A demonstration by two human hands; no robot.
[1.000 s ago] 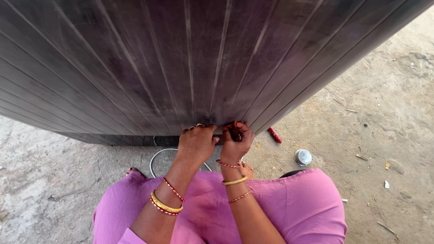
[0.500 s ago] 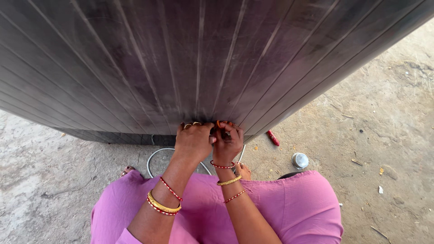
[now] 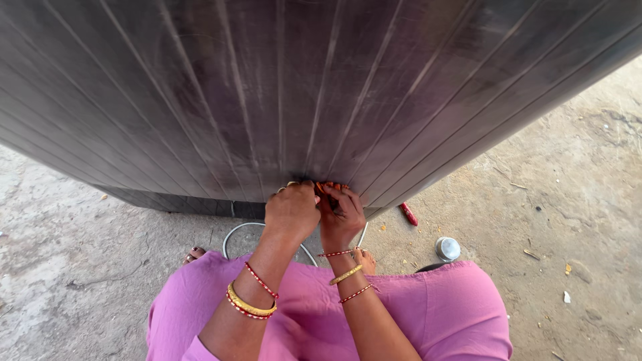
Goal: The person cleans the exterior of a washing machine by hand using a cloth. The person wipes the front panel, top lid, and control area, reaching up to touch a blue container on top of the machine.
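Note:
A big black ribbed tank [image 3: 281, 93] fills the upper view. At its lower edge both my hands meet on a small orange-red fitting [image 3: 328, 188], mostly hidden by fingers. My left hand [image 3: 291, 210] is closed beside it, knuckles up, against the tank wall. My right hand [image 3: 342, 217] curls around the fitting from the right. Bangles ring both wrists. A pink garment [image 3: 428, 314] covers my lap below.
A white hose loop [image 3: 234, 234] lies on the concrete ground under the hands. A small round metal cup [image 3: 448, 249] and a red object [image 3: 408, 214] sit to the right near the tank base. My toes [image 3: 195, 253] show at left.
The view shifted slightly. My hands stay at the tank's lower edge; the right hand's fingers have re-gripped the orange-red fitting and the left hand has closed in beside it.

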